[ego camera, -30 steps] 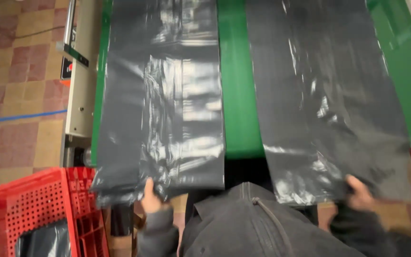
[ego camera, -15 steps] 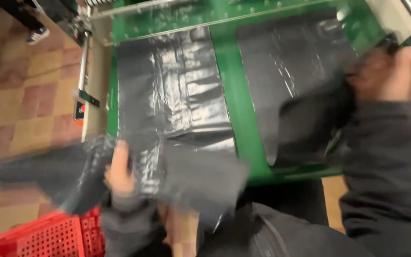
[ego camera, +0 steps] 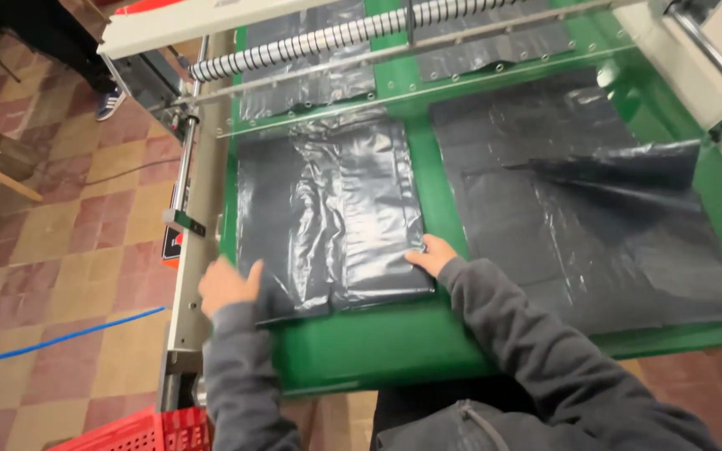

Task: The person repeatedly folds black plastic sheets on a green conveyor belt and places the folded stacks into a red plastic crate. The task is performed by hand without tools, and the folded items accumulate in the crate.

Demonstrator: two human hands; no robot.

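Two stacks of dark grey plastic bags lie on a green machine table. The left stack is folded over into a shorter pile. My left hand presses flat on its lower left corner. My right hand rests with spread fingers on its lower right edge. Neither hand grips anything. The right stack lies untouched, with one corner folded back across it.
A white ribbed roller and a clear guard bar cross the back of the table. The machine's cream side frame runs along the left. A red plastic crate stands at the lower left on a tiled floor with a blue tape line.
The hanging ends of both stacks have been flipped up onto the table. My right hand has come across from the right stack to the left one. The view now looks further up the table.
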